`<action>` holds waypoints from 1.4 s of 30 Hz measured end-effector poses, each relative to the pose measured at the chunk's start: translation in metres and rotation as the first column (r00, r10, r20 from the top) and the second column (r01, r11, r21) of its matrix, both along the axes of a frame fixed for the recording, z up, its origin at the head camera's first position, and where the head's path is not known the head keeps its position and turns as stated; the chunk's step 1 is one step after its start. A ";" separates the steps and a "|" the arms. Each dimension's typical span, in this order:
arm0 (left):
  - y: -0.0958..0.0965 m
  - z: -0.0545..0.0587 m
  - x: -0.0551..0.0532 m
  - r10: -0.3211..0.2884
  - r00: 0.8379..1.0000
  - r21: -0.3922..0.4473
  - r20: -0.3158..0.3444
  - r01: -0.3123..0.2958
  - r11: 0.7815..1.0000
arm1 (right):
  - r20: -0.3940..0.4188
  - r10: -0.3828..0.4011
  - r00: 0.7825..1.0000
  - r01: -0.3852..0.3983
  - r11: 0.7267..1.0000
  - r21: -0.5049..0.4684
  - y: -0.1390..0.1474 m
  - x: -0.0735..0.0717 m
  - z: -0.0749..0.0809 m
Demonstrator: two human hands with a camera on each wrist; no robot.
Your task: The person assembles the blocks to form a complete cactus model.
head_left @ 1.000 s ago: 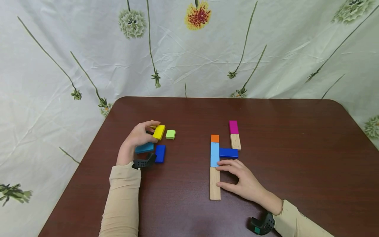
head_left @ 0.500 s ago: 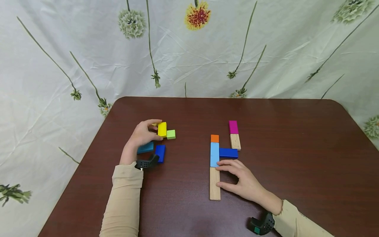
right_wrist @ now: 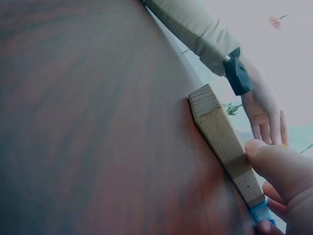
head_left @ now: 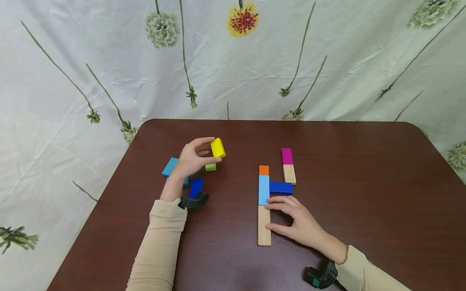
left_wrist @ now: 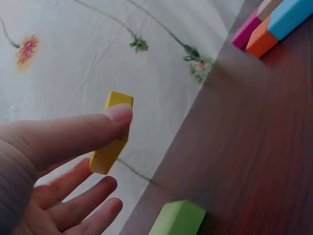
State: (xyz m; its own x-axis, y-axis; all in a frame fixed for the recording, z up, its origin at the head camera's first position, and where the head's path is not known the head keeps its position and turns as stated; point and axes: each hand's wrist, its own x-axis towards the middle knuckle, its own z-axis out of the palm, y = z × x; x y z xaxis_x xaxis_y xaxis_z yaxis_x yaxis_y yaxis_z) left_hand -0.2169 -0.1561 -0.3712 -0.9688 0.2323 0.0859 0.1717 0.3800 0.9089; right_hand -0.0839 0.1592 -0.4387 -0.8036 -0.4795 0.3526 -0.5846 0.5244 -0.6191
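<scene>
the left hand (head_left: 191, 161) is pinching the yellow block (head_left: 218, 148), probably light and stiff, best held by opposite sides, above the counter (head_left: 349, 161); the right hand (head_left: 303, 224), relaxed, is touching the plank (head_left: 264, 226).

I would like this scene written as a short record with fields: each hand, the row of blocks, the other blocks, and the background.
Left hand: pinches yellow block, held above the table
Right hand: touches long wooden block and light-blue block
Row, far to near: orange block, light-blue block, long wooden block
Beside row: dark-blue block, against the light-blue block's right side
Farther right: magenta block, end to end with short wooden block
Near left hand: green block, second dark-blue block, lighter blue pieces, all partly hidden
Background: flowered cloth behind the table
</scene>
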 end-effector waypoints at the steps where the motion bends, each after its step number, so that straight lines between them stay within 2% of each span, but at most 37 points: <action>1: 0.006 0.004 0.003 -0.003 1.000 0.006 -0.014 0.003 1.000 | 0.000 0.001 1.000 -0.001 1.000 0.000 0.000 0.000 0.000; 5: 0.025 0.001 0.000 -0.015 0.997 0.017 -0.078 0.016 1.000 | 0.000 0.001 1.000 -0.001 1.000 0.004 0.000 -0.001 0.002; 8: 0.037 -0.013 -0.010 -0.031 0.992 0.012 -0.126 0.032 0.999 | 0.000 -0.001 1.000 0.001 1.000 0.008 0.000 -0.001 0.002; 15: 0.068 -0.020 -0.018 -0.068 0.981 0.006 -0.180 0.070 0.998 | -0.008 -0.001 1.000 0.001 1.000 0.007 0.000 -0.001 0.002; 20: 0.084 -0.025 -0.022 -0.097 0.980 -0.018 -0.175 0.095 0.995 | -0.003 -0.003 1.000 0.003 1.000 0.009 0.000 0.000 0.002; 30: 0.105 -0.034 -0.026 -0.150 0.983 -0.076 -0.109 0.142 0.987 | 0.009 -0.010 1.000 0.010 1.000 0.010 -0.001 0.000 0.002; 37: 0.114 -0.042 -0.029 -0.138 0.988 -0.106 -0.077 0.129 0.986 | 0.013 -0.011 1.000 0.011 1.000 0.014 -0.001 0.000 0.002; 42: 0.118 -0.046 -0.031 -0.133 0.988 -0.174 -0.073 0.118 0.978 | 0.010 -0.009 1.000 0.009 1.000 0.010 -0.001 0.000 0.002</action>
